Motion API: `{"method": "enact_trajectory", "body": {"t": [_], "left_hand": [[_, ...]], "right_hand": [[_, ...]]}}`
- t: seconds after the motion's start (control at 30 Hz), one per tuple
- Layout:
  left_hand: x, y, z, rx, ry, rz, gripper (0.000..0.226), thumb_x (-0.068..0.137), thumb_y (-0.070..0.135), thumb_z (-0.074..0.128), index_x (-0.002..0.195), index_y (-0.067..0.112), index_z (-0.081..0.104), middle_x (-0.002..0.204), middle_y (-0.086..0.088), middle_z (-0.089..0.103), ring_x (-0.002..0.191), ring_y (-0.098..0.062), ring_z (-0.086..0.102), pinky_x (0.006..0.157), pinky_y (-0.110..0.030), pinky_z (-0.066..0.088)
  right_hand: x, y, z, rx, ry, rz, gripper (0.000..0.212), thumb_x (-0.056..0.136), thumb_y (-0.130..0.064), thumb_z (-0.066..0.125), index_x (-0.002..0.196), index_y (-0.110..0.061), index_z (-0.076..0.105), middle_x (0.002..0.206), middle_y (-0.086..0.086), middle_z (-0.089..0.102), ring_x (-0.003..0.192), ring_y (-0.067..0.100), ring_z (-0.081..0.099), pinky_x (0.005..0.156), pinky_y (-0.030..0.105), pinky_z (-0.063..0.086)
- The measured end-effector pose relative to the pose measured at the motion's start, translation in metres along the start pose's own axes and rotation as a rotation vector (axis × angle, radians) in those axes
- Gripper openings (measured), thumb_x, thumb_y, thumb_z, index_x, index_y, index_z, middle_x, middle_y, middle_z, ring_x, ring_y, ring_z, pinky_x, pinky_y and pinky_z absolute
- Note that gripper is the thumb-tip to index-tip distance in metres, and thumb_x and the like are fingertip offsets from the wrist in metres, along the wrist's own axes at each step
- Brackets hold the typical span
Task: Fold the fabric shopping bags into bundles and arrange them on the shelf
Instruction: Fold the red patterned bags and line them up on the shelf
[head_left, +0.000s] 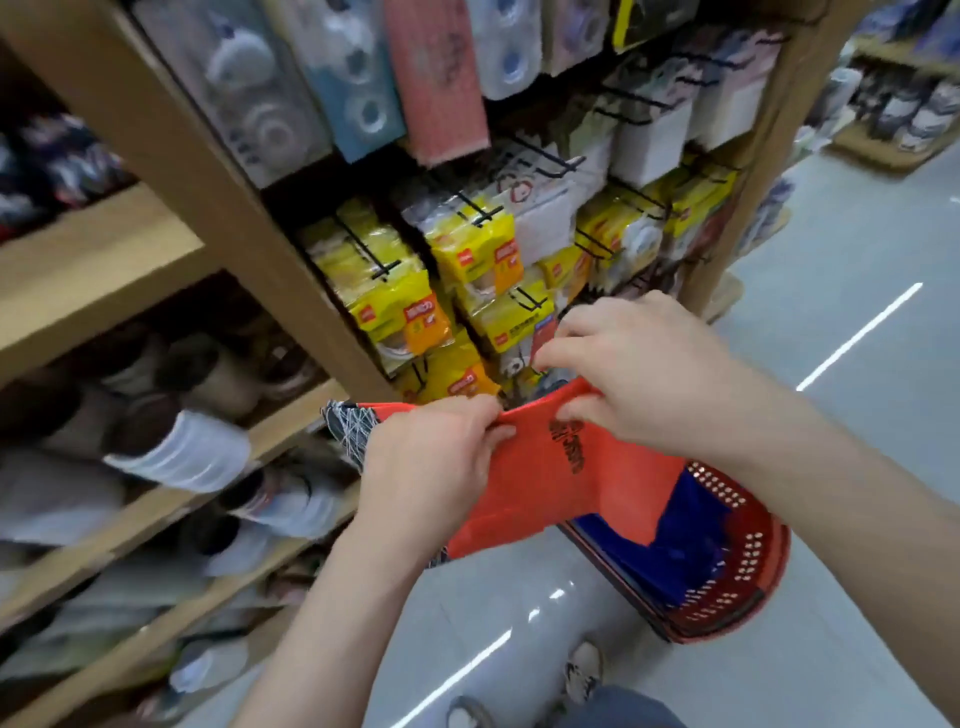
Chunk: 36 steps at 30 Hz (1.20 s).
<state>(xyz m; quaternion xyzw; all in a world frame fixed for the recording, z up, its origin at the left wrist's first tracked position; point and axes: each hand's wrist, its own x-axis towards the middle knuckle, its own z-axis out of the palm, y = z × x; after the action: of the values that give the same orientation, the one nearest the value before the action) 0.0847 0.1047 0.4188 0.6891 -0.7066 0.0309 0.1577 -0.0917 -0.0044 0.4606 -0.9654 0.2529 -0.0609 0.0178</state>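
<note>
Left hand (431, 462) and right hand (639, 369) are both pinching the top edge of the orange bag (550, 493), fingers clamped on cloth, holding it above the red basket (769, 571) at near right, and stretching that edge taut, corners matched, is looking key to a tidy fold.

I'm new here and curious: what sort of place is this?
Most likely a shop aisle: yellow packets hang on hooks, wooden shelves hold stock, and a red basket sits on the floor.

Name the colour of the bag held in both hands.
Orange-red bag with black print; head view.
</note>
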Motion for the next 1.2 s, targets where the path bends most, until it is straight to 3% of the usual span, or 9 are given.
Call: {"method": "enact_trajectory", "body": {"t": [0.1,0.23,0.37,0.5,0.67,0.77,0.9,1.03,1.2], "left_hand": [[-0.042,-0.023,-0.033,0.067,0.108,-0.101,0.024,0.083,0.038,0.047,0.075,0.020,0.061,0.066,0.000,0.064,0.061,-0.029,0.064,0.041,-0.034,0.045],[-0.134,-0.064,-0.077,-0.094,0.332,-0.468,0.018,0.078,0.022,0.074,0.092,0.019,0.063,0.085,0.008,0.062,0.078,-0.014,0.056,0.068,-0.032,0.044],[-0.242,-0.101,-0.103,-0.211,0.447,-0.919,0.026,0.072,0.014,0.081,0.084,0.029,0.063,0.082,0.012,0.064,0.079,-0.010,0.060,0.075,-0.030,0.048],[-0.334,-0.127,-0.132,-0.474,0.693,-1.228,0.018,0.076,0.014,0.082,0.072,0.026,0.068,0.062,0.010,0.068,0.057,-0.009,0.067,0.059,-0.029,0.054],[-0.400,-0.142,-0.193,-0.063,0.756,-1.002,0.009,0.078,0.025,0.078,0.078,0.020,0.070,0.069,0.007,0.068,0.067,-0.016,0.065,0.062,-0.039,0.052],[-0.418,-0.152,-0.222,0.131,0.818,-0.906,0.010,0.079,0.019,0.078,0.084,0.014,0.070,0.078,0.003,0.067,0.073,-0.019,0.064,0.066,-0.038,0.051],[-0.449,-0.182,-0.252,-0.091,0.961,-1.116,0.060,0.075,0.019,0.083,0.121,0.041,0.053,0.116,0.014,0.056,0.067,-0.006,0.066,0.070,-0.020,0.052],[-0.478,-0.229,-0.264,-0.040,0.882,-1.241,0.076,0.076,0.017,0.082,0.136,0.041,0.043,0.128,0.013,0.050,0.069,-0.009,0.063,0.082,-0.034,0.056],[-0.480,-0.287,-0.292,0.333,0.938,-1.045,0.083,0.077,0.005,0.078,0.146,0.025,0.037,0.146,-0.006,0.038,0.117,-0.021,0.055,0.101,-0.032,0.048]], "right_hand": [[0.036,-0.072,0.007,0.033,-0.017,-0.210,0.018,0.094,-0.043,0.056,0.105,-0.029,0.059,0.096,-0.002,0.064,0.097,0.028,0.063,0.071,0.039,0.047],[0.072,-0.144,0.016,0.058,0.126,-0.375,0.014,0.085,-0.026,0.055,0.079,-0.021,0.067,0.067,0.000,0.063,0.065,0.030,0.066,0.049,0.033,0.048],[0.090,-0.217,0.018,0.040,0.111,-0.525,0.014,0.083,-0.018,0.057,0.083,-0.022,0.070,0.071,0.001,0.064,0.070,0.032,0.065,0.057,0.040,0.051],[0.103,-0.301,0.010,0.212,0.099,-0.581,0.017,0.083,-0.030,0.055,0.084,-0.021,0.070,0.076,0.001,0.066,0.078,0.033,0.065,0.063,0.040,0.050],[0.118,-0.414,0.007,0.338,0.029,-0.704,0.039,0.085,-0.057,0.055,0.108,-0.028,0.067,0.097,-0.001,0.070,0.097,0.029,0.064,0.081,0.046,0.051],[0.125,-0.474,0.013,0.512,0.066,-0.738,0.030,0.087,-0.046,0.052,0.099,-0.026,0.071,0.086,-0.001,0.072,0.086,0.027,0.066,0.071,0.043,0.053],[0.158,-0.519,0.007,0.903,0.080,-0.673,0.012,0.090,-0.026,0.060,0.087,-0.022,0.071,0.072,-0.008,0.064,0.069,0.001,0.054,0.066,0.031,0.047],[0.204,-0.544,-0.006,1.097,0.122,-0.656,0.017,0.092,-0.016,0.064,0.087,-0.032,0.068,0.073,-0.016,0.067,0.071,-0.009,0.053,0.066,0.021,0.044],[0.275,-0.575,-0.001,1.229,0.246,-0.520,0.016,0.092,-0.012,0.058,0.098,-0.024,0.068,0.086,-0.017,0.066,0.077,-0.010,0.057,0.076,0.019,0.047]]}}
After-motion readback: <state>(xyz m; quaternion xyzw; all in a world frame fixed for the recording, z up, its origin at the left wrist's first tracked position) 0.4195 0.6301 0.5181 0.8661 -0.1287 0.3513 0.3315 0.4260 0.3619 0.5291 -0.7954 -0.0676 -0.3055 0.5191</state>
